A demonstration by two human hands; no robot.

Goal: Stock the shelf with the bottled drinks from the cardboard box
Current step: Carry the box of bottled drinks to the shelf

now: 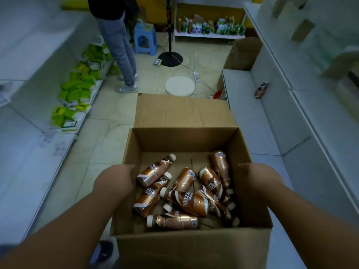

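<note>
**Box of bottled drinks held at both side walls**

Cardboard box open at top, held w/ both hands, far flap standing up & tilted away. Left hand gripping top edge of left wall, fingertips over rim, pointing inward. Right hand gripping top edge of right wall, same way; fingers mostly hidden behind wall, so curl not fully visible.

Inside box: approx ten bottled drinks lying loose on bottom, copper-brown wraps w/ white caps, piled crosswise, some overlapping. Two at left lying parallel, caps pointing up-right. One at front lying flat, cap to left. Rest heaped centre-right, one leaning near right wall.

White shelf at right, just beside box. One lone bottle of same kind lying on its side there, toward back edge, well apart from box.

Left side: another white shelf unit w/ green-yellow packs along lower tier. Ahead: second person's legs in grey trousers & grey shoes, blue plastic stool, black pole stand w/ round base, white round disc on tiled floor. Far back: low shelf w/ mixed green packs. Brown carton at far end of right shelf.
</note>
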